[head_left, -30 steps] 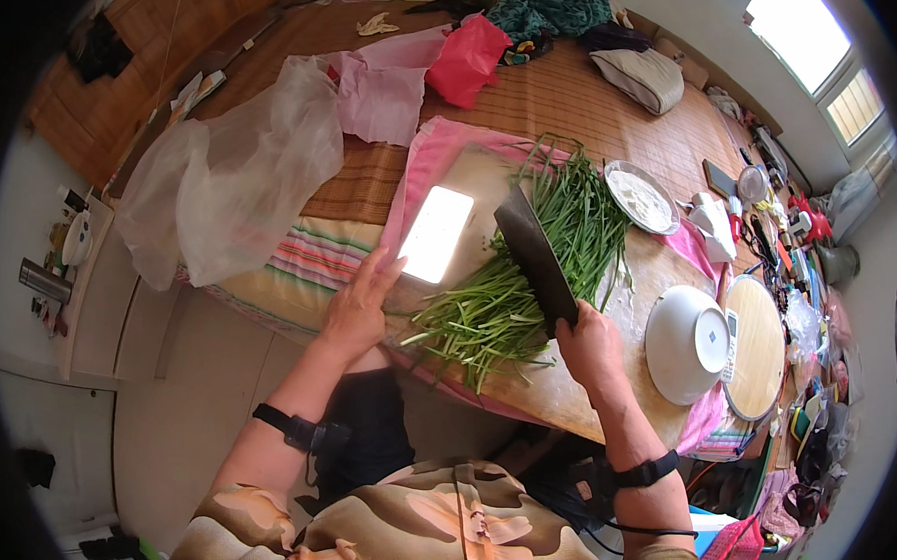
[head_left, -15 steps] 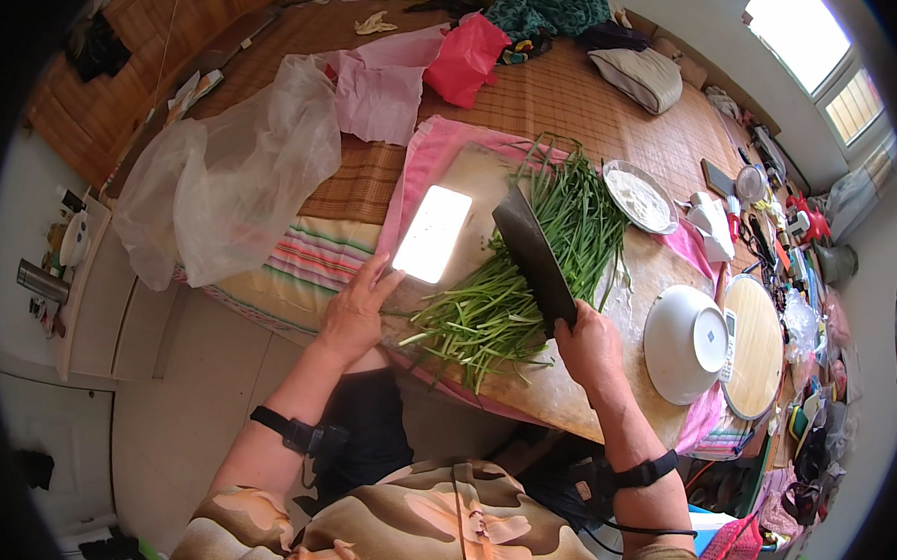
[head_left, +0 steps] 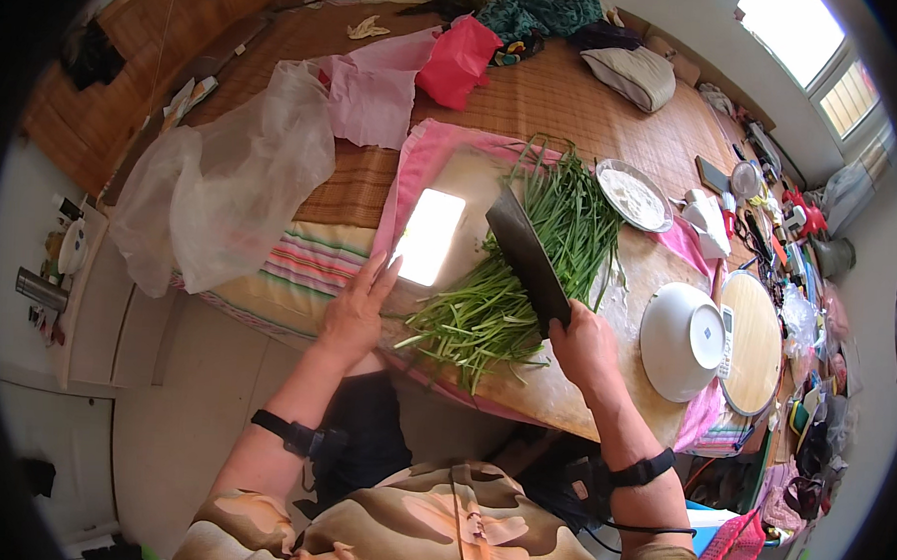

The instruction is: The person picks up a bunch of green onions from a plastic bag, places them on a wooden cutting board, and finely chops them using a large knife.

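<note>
My right hand [head_left: 583, 344] is closed round the handle of a dark, wide-bladed cleaver [head_left: 528, 255]. The blade lies over a large heap of long green garlic chives [head_left: 574, 220], slanting toward the far left. Their pale cut-looking ends [head_left: 466, 331] spread toward the near edge of a floury wooden board [head_left: 470, 171]. My left hand [head_left: 353, 314] rests at the board's left edge, fingers stretched out and holding nothing. Its fingertips are at the lower left corner of a glaring white rectangle [head_left: 432, 237], perhaps a phone or tablet; whether they touch it I cannot tell.
Right of the chives are a plate of white flour [head_left: 633, 195] and an upturned white bowl [head_left: 682, 342]. Beyond the bowl lie a remote control [head_left: 726, 342] and a round pale board [head_left: 751, 343]. A clear plastic bag [head_left: 238, 176] lies left, and a pink cloth [head_left: 414, 163] runs under the board.
The whole view has shifted very slightly. My left fingers look a little straighter beside the white rectangle. The cleaver and chives keep about the same place relative to each other.
</note>
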Available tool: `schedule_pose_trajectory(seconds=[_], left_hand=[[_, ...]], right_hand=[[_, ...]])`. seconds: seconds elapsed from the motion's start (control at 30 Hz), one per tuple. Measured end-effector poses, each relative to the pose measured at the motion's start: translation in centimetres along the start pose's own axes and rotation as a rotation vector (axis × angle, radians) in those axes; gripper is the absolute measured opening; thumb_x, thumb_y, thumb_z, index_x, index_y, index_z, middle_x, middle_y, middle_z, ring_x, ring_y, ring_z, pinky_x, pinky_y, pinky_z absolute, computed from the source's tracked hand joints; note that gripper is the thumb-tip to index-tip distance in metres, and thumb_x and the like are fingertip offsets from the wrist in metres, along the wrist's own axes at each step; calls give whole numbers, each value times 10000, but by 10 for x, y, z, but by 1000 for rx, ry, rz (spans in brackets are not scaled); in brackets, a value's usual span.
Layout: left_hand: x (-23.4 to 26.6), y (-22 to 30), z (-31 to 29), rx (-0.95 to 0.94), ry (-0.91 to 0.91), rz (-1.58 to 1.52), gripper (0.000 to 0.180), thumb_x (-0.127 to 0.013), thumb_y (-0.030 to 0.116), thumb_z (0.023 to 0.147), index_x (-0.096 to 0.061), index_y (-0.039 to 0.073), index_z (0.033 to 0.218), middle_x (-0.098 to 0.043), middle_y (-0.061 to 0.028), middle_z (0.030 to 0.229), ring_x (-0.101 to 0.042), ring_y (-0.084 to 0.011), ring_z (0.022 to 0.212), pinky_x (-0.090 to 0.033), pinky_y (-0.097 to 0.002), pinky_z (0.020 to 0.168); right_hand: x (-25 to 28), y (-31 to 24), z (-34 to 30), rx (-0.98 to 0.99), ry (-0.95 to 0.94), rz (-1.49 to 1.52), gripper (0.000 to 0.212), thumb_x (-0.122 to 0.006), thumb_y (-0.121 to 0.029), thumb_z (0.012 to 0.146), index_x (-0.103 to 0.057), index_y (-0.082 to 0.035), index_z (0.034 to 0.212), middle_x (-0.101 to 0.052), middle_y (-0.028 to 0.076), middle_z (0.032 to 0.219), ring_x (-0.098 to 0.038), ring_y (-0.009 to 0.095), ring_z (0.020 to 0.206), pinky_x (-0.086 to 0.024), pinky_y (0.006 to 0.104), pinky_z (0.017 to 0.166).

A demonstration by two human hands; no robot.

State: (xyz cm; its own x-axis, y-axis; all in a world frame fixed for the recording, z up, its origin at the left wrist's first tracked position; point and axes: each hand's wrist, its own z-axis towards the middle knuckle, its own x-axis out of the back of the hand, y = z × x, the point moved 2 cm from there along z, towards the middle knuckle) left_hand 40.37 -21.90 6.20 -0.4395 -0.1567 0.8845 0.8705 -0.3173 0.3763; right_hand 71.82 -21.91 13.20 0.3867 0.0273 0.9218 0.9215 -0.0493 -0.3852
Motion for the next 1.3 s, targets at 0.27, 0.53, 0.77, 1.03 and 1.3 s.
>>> schedule_pose_trajectory(seconds=[0.27, 0.53, 0.77, 1.03, 1.3], left_hand=[[-3, 4, 3, -33, 47, 2, 601, -467, -66, 739, -569, 185, 1275, -460, -79, 1363, -533, -298, 1162, -493, -385, 907], [4, 11, 1, 12, 59, -110, 637, -482, -60, 726, -546, 195, 1306, -438, -65, 1391, -518, -277, 1186, -481, -378, 926], [0, -1, -1, -9, 97, -36, 754, -479, -68, 716, -434, 247, 1399, -413, -66, 1413, -518, -306, 1179, -506, -392, 864], [3, -1, 0, 6, 144, -30, 847, -449, -79, 694, -285, 211, 1473, -375, -60, 1451, -519, -310, 1185, -514, -408, 828], [13, 6, 15, 61, 155, -68, 779, -513, -22, 708, -318, 124, 1448, -386, -128, 1426, -448, -335, 1262, -445, -388, 968]], right_hand=[[-2, 3, 0, -23, -33, -89, 220, -596, -256, 840, -593, -64, 947, -652, 172, 796, -631, 374, 768, -501, 476, 686], [-5, 6, -1, -28, -2, -56, 222, -603, -263, 832, -593, -67, 937, -654, 173, 786, -635, 375, 764, -504, 481, 681], [-7, 1, 1, 14, -6, -81, 218, -596, -256, 835, -595, -62, 935, -651, 185, 782, -636, 375, 758, -507, 477, 681], [-3, -2, -1, 31, 11, -72, 211, -594, -258, 839, -592, -59, 908, -657, 179, 798, -636, 377, 754, -505, 476, 679], [-4, 0, -1, 7, -4, -63, 204, -595, -247, 833, -584, -53, 893, -642, 183, 759, -632, 376, 737, -497, 484, 667]])
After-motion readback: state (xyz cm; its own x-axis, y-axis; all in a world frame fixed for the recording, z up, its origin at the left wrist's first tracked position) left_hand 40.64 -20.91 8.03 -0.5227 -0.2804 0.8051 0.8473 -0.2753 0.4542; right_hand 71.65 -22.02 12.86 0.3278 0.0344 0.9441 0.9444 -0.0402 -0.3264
